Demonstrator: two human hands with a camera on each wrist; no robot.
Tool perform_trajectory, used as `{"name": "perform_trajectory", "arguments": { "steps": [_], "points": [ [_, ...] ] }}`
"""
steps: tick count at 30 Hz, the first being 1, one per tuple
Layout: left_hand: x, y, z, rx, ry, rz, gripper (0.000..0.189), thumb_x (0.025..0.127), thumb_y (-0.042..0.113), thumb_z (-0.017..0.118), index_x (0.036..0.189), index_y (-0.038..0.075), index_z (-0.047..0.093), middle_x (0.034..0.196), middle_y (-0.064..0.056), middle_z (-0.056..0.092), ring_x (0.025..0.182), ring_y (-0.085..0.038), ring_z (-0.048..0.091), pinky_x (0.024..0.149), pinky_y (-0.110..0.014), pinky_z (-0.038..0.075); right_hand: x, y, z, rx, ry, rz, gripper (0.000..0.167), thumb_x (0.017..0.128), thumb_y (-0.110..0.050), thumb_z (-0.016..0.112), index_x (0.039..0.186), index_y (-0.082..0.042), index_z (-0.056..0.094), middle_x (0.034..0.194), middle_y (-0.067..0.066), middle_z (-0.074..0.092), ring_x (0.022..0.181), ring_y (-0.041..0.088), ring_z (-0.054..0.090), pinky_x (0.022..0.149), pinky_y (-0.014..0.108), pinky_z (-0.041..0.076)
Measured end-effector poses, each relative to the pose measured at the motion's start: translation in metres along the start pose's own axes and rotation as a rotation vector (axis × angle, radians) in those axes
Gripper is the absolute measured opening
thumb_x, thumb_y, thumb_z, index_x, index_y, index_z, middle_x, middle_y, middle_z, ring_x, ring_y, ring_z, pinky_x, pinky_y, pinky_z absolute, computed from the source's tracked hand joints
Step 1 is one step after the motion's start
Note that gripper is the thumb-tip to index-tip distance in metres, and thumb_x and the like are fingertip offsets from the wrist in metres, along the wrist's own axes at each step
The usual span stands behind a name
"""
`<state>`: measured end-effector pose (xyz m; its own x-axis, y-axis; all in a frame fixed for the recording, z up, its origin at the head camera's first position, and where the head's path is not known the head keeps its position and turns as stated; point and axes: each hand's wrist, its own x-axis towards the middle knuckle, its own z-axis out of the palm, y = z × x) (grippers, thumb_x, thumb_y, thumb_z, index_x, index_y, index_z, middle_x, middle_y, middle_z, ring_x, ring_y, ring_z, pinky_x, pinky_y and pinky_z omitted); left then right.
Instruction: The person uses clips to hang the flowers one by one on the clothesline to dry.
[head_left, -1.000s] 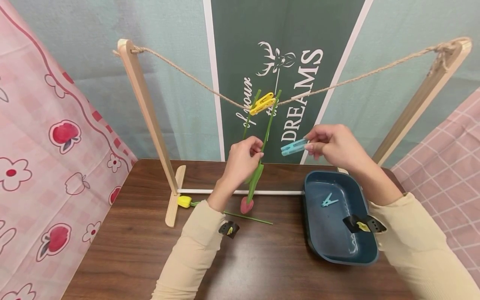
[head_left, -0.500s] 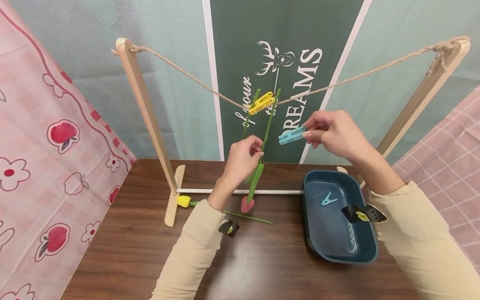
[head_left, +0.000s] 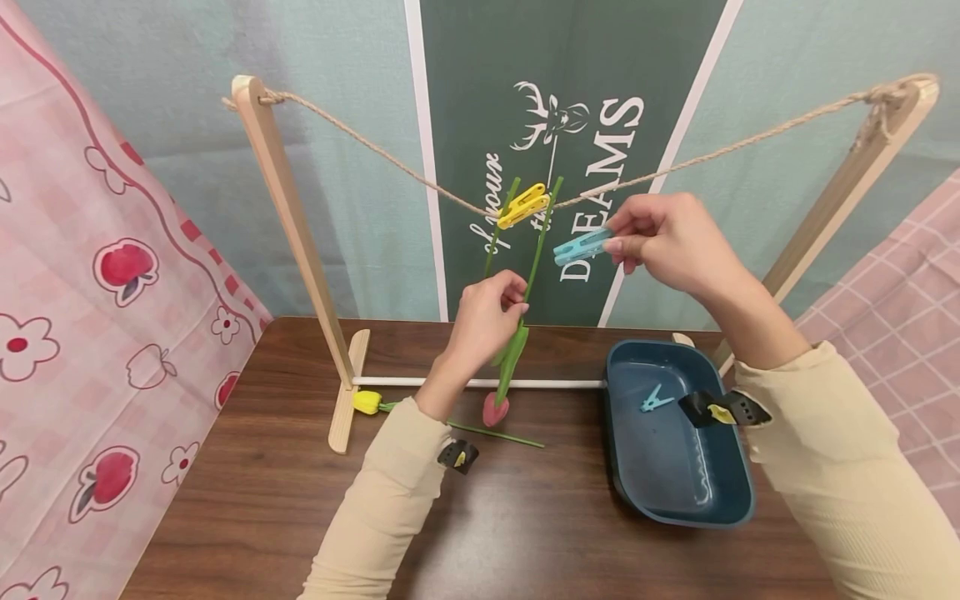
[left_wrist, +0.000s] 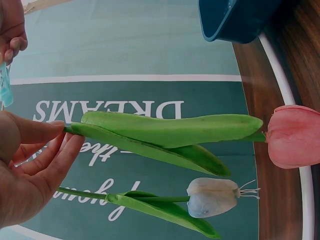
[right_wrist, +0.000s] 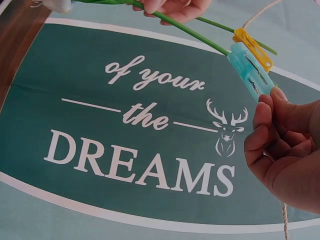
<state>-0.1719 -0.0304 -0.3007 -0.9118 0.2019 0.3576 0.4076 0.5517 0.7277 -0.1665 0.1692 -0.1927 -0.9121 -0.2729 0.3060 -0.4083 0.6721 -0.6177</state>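
The left hand (head_left: 486,321) pinches the stem (head_left: 537,254) of the pink tulip (head_left: 512,360), which is turned head down. The right hand (head_left: 663,242) pinches a blue peg (head_left: 582,247), near the rope (head_left: 375,151) and beside this stem.

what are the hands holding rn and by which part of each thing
The left hand pinches the pink tulip by its stem, close to the leaves. The right hand pinches a light-blue clothespin by one end.

Behind the wooden table (head_left: 570,533) hangs pale blue-green cloth (head_left: 337,50) with a dark green panel (head_left: 465,75); pink apple-printed cloth (head_left: 52,217) hangs left of the table, pink gridded cloth (head_left: 892,333) right.
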Motion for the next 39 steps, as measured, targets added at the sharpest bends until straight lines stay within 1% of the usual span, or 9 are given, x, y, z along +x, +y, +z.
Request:
{"name": "perform_trajectory", "arguments": {
  "steps": [5,14,19,27,30,34,39],
  "points": [
    [0.000,-0.001,0.001,0.009,0.003,-0.005,0.012,0.082,0.002,0.065,0.093,0.004,0.063,0.079,-0.003,0.063,0.073,-0.013,0.058,0.069,-0.025,0.046,0.005,-0.004,-0.001,-0.010,0.015,-0.017,0.005,0.081,0.002,0.065,0.085,0.004,0.063,0.066,0.010,0.063,0.051,0.012,0.056,0.050,0.020,0.041],
    [0.001,0.000,0.001,0.008,0.003,-0.006,0.012,0.082,0.001,0.065,0.094,0.004,0.063,0.080,-0.003,0.062,0.074,-0.013,0.058,0.069,-0.025,0.046,0.011,-0.007,-0.010,-0.029,0.051,-0.028,0.008,0.080,0.003,0.065,0.088,0.005,0.064,0.065,0.009,0.063,0.049,0.008,0.055,0.050,0.019,0.039],
    [0.001,0.001,0.001,0.006,0.002,-0.006,0.013,0.082,0.001,0.065,0.095,0.002,0.063,0.080,-0.003,0.062,0.074,-0.013,0.058,0.069,-0.025,0.046,0.015,-0.007,-0.016,-0.022,0.072,-0.018,0.010,0.081,0.000,0.066,0.089,0.006,0.063,0.065,0.006,0.063,0.050,0.007,0.055,0.050,0.018,0.038],
    [0.003,0.001,0.002,-0.002,0.007,-0.002,0.012,0.082,0.001,0.065,0.094,0.003,0.063,0.079,-0.003,0.062,0.074,-0.013,0.058,0.069,-0.025,0.046,0.020,-0.012,-0.020,0.003,0.098,-0.039,0.002,0.081,0.004,0.064,0.084,0.004,0.064,0.060,-0.003,0.061,0.048,0.007,0.055,0.051,0.015,0.042],
    [0.003,0.001,0.003,-0.003,0.009,-0.002,0.012,0.082,0.001,0.065,0.094,0.002,0.063,0.080,-0.003,0.062,0.074,-0.013,0.058,0.069,-0.025,0.046,0.023,-0.015,-0.022,-0.009,0.094,-0.029,0.002,0.081,0.004,0.064,0.083,0.003,0.063,0.059,-0.006,0.060,0.048,0.007,0.055,0.051,0.016,0.042],
    [0.003,0.001,0.003,-0.003,0.011,0.000,0.012,0.082,0.001,0.064,0.094,0.002,0.063,0.080,-0.004,0.062,0.074,-0.013,0.058,0.069,-0.025,0.046,0.027,-0.019,-0.025,-0.038,0.085,-0.013,0.001,0.083,0.002,0.063,0.084,0.003,0.063,0.059,-0.004,0.061,0.048,0.009,0.055,0.051,0.017,0.042],
    [0.004,0.002,0.002,-0.003,0.013,0.000,0.012,0.082,0.001,0.065,0.094,0.003,0.062,0.079,-0.004,0.062,0.073,-0.013,0.058,0.069,-0.025,0.046,0.033,-0.023,-0.027,-0.066,0.073,0.014,0.007,0.085,-0.001,0.062,0.086,0.005,0.062,0.060,-0.003,0.060,0.048,0.010,0.056,0.051,0.016,0.043]
  ]
}}
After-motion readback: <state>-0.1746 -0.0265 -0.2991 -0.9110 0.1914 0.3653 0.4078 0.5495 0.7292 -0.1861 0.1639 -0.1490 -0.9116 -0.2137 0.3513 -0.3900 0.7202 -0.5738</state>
